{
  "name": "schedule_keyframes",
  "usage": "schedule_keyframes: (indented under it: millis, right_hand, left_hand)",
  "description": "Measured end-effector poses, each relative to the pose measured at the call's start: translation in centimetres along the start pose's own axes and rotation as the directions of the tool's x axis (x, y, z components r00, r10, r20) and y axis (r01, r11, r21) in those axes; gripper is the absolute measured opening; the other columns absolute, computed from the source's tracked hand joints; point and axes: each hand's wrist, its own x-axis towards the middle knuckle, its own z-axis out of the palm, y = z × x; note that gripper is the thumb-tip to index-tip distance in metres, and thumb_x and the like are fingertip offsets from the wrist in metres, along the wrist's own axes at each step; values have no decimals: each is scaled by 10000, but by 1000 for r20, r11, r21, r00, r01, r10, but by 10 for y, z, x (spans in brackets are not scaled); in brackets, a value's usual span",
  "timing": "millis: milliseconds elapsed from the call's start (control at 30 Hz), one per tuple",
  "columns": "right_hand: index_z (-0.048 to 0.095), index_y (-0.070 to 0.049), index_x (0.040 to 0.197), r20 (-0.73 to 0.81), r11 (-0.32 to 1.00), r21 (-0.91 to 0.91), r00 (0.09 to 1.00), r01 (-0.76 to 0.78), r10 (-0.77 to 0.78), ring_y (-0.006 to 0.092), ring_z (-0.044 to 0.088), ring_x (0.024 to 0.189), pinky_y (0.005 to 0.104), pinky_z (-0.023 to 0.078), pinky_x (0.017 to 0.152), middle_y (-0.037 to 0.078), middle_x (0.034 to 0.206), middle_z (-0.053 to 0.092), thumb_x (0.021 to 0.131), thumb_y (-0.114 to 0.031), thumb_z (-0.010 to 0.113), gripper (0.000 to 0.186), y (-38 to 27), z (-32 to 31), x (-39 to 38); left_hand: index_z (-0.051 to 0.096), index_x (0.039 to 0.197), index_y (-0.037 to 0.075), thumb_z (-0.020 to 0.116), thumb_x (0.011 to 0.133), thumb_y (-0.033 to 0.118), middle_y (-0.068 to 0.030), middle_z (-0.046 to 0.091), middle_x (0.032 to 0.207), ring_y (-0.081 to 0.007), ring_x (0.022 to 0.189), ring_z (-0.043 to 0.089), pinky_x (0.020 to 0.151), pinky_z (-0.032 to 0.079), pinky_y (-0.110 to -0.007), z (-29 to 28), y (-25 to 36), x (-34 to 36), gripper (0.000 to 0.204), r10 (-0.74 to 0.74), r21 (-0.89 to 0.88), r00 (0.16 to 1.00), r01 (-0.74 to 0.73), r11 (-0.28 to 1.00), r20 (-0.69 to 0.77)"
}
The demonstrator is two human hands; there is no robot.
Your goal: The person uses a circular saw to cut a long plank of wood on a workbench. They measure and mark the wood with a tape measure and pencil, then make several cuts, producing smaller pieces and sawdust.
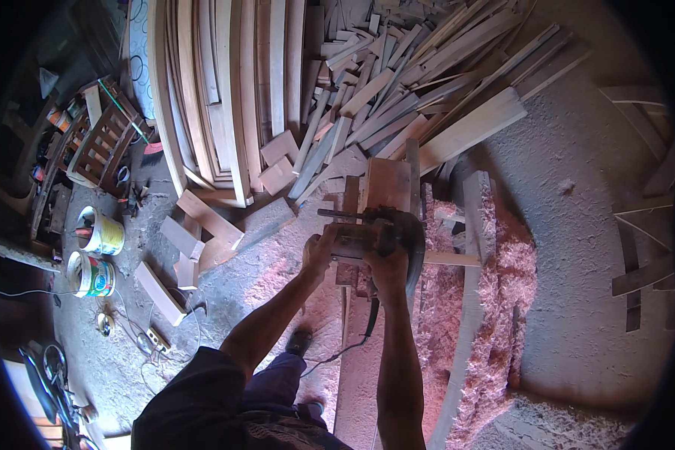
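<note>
A dark corded electric planer (355, 238) rests on a wooden board (388, 182) at the middle of the view. My left hand (319, 250) is closed round the left end of its body. Gripping the rear handle, my right hand (388, 264) has its fingers wrapped over the top. A black cable (370, 322) runs from the tool down past my leg. The planer's underside and the wood right beneath it are hidden.
Pinkish shavings (514, 277) heap around a long beam (469, 300) on the right. Offcuts (382, 90) and long planks (232, 90) fill the far side. To the left are two buckets (90, 274), angled wood pieces (202, 225) and a power strip (157, 340) with loose cords.
</note>
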Motion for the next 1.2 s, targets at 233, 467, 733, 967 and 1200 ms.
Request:
schedule_keyframes:
  millis: [233, 467, 733, 967, 1200]
  right_hand:
    - [692, 11, 1063, 5, 997, 30, 997, 71, -71, 149, 651, 751, 337, 522, 709, 84, 815, 708, 790, -158, 732, 324, -3, 5, 26]
    - [652, -29, 1011, 38, 988, 145, 997, 56, -62, 81, 527, 449, 255, 396, 396, 6, 647, 584, 814, 6, 667, 201, -32, 15, 50]
    - [664, -2, 1072, -11, 993, 65, 995, 99, -99, 93, 572, 538, 274, 444, 479, 14, 691, 622, 852, -58, 708, 231, -34, 26, 65]
    - [650, 40, 1216, -262, 899, 117, 886, 422, -382, 141, 678, 796, 292, 546, 714, 53, 881, 718, 841, 21, 737, 385, 11, -4, -26]
    - [617, -3, 1022, -312, 929, 344, 950, 137, -25, 55, 557, 600, 232, 402, 479, 16, 768, 632, 836, 87, 709, 226, -39, -61, -206]
  left_hand:
    - [677, 856, 2, 682, 847, 724, -42, 587, 652, -120, 506, 526, 426, 368, -294, 8, 6, 26, 723, 10, -43, 1000, -9, 999, 14]
    - [679, 817, 37, 666, 869, 713, -18, 572, 647, -107, 519, 510, 447, 370, -296, 14, 18, 58, 678, 31, -67, 999, -28, 997, 33]
    - [649, 815, 121, 586, 959, 675, 36, 535, 667, -65, 528, 480, 431, 348, -254, 8, 33, 76, 576, 80, -63, 990, -73, 995, 115]
    - [662, 946, 19, 587, 997, 581, -33, 611, 797, -96, 724, 553, 634, 452, -296, -5, 53, -6, 569, 461, -90, 841, -455, 886, 283]
    - [628, 1133, -51, 734, 885, 630, -100, 679, 896, -199, 813, 666, 731, 541, -342, 4, -29, -37, 733, 184, 44, 959, -198, 979, 216]
